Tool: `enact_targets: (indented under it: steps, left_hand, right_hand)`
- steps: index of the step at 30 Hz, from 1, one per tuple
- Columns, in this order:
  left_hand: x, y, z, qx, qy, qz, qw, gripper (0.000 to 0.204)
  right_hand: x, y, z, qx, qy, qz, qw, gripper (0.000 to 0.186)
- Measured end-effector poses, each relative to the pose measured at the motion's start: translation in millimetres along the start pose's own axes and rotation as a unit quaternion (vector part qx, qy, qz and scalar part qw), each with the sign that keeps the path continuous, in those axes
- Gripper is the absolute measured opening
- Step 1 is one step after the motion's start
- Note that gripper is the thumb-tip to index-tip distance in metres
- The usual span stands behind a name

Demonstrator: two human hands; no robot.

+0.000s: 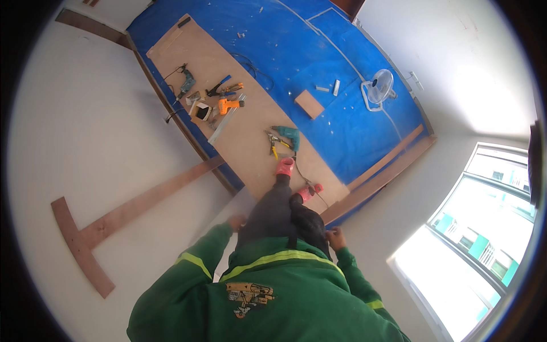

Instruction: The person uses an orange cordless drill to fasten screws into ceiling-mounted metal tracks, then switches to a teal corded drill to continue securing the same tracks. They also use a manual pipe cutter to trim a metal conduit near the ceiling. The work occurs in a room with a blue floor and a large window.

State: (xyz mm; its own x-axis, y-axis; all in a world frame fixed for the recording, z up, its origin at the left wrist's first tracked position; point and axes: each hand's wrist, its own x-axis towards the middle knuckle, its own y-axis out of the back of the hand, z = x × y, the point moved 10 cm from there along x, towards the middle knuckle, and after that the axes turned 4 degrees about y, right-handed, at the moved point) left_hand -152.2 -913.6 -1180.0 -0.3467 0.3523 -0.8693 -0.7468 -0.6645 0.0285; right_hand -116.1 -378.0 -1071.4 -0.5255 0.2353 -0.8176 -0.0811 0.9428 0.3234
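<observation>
Where the pink-shod feet [284, 167] stand, a teal drill [289, 134] lies ahead.

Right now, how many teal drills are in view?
2: the nearer teal drill beside the yellow-handled tool, the farther teal drill left of the orange power tool.

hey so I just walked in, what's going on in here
A person in a green top has both feet on a brown board. Their left hand and right hand are beside the legs, with no tool visible in either. A teal drill lies on the board just ahead of the feet; an orange drill lies farther off.
</observation>
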Motion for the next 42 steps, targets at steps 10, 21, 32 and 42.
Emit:
enact_targets:
  steps: [10, 21, 32, 42]
  left_hand:
    - [-101.6, -53.1, 7.6, 0.138, 0.010, 0.099, 0.985, 0.049]
    - [-116.3, 13.8, -1.5, 0.016, 0.080, 0.102, 0.991, 0.046]
    - [-29.9, 205.4, -4.3, -0.076, 0.057, 0.117, 0.989, 0.044]
    - [-10.2, 392.3, -47.1, -0.443, 0.082, 0.023, 0.892, 0.050]
  right_hand:
    - [61.4, 49.2, 40.7, -0.059, 0.097, -0.129, 0.985, 0.049]
    - [7.9, 107.2, 31.6, 0.030, -0.083, 0.001, 0.996, 0.037]
    - [-20.9, -0.1, 92.1, -0.033, -0.089, -0.013, 0.995, 0.034]
    - [6.2, -122.6, -271.5, -0.014, 0.040, 0.000, 0.999, 0.045]
